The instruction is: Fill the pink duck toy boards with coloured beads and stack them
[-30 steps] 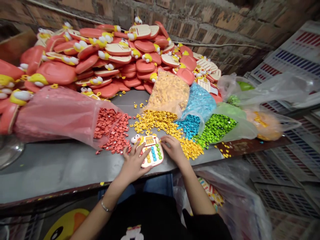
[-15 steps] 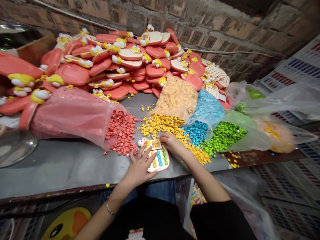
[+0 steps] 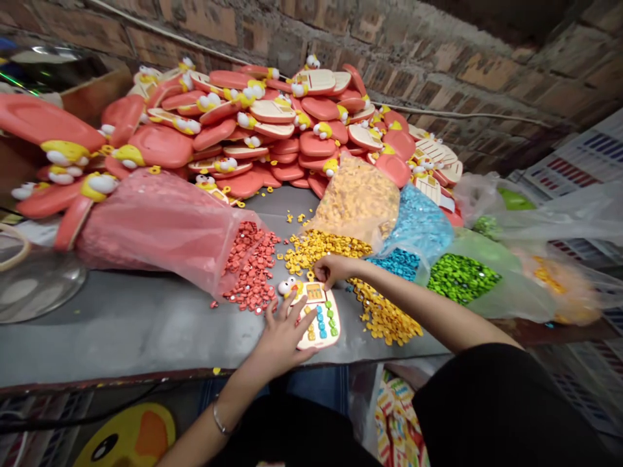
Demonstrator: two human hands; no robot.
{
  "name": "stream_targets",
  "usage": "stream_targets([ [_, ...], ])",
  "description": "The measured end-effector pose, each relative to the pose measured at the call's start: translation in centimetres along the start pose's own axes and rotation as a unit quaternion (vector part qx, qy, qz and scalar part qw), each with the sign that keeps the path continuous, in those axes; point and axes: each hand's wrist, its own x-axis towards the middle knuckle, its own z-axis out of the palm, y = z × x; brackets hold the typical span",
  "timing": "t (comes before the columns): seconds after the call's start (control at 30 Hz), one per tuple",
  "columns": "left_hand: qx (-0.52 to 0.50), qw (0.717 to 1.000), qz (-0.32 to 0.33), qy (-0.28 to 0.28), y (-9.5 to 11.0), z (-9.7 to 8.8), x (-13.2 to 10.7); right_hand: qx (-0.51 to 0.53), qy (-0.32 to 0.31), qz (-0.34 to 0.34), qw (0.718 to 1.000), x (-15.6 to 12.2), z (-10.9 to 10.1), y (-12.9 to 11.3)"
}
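A cream toy panel (image 3: pixel 333 336) with bulging white eyes, a yellow beak and columns of yellow, blue and green buttons lies on the grey table. My left hand (image 3: pixel 283 331) rests on its left side, fingers spread across the face and covering part of the buttons. At the panel's upper right, beside its small orange window, my right hand (image 3: pixel 335 268) has its fingers curled together. Whatever they may pinch is hidden. Loose yellow buttons (image 3: pixel 333 243) lie just beyond that hand, with red buttons (image 3: pixel 250 269) to the left of the panel.
Blue buttons (image 3: pixel 396 263) and green buttons (image 3: pixel 462 279) spill from plastic bags on the right. A pink bag (image 3: pixel 156 230) lies at left. Behind, red-backed toys (image 3: pixel 287 149) are heaped against a brick wall (image 3: pixel 413 65). A clear lid (image 3: pixel 43 285) sits far left.
My right hand has shifted slightly up along the panel's corner, its fingers more curled, and the right elbow has swung outward. My left hand stays on the panel. The whole view has shifted a little.
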Motion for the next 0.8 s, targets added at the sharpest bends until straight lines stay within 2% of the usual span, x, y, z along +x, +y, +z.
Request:
stream_targets([
  [0.2, -0.022, 0.999, -0.005, 0.039, 0.2, 0.1, 0.0, 0.077, 0.07, 0.075, 0.992, -1.0, 1.4, 0.8],
  [0.27, -0.025, 0.999, -0.008, 0.038, 0.2, 0.1, 0.0, 0.086, 0.075, 0.089, 0.989, -1.0, 1.4, 0.7],
  [0.43, -0.033, 0.999, -0.004, 0.036, 0.2, 0.2, 0.0, 0.011, 0.079, 0.117, 0.99, -0.4, 0.7, 0.6],
  [0.67, -0.042, 0.998, -0.003, 0.049, 0.2, 0.5, 0.1, -0.104, 0.152, 0.086, 0.979, -0.9, 1.0, 0.5],
  [0.8, -0.032, 0.998, -0.004, 0.053, 0.1, 0.7, 0.0, -0.137, 0.263, 0.052, 0.953, -2.7, 2.9, 0.3],
])
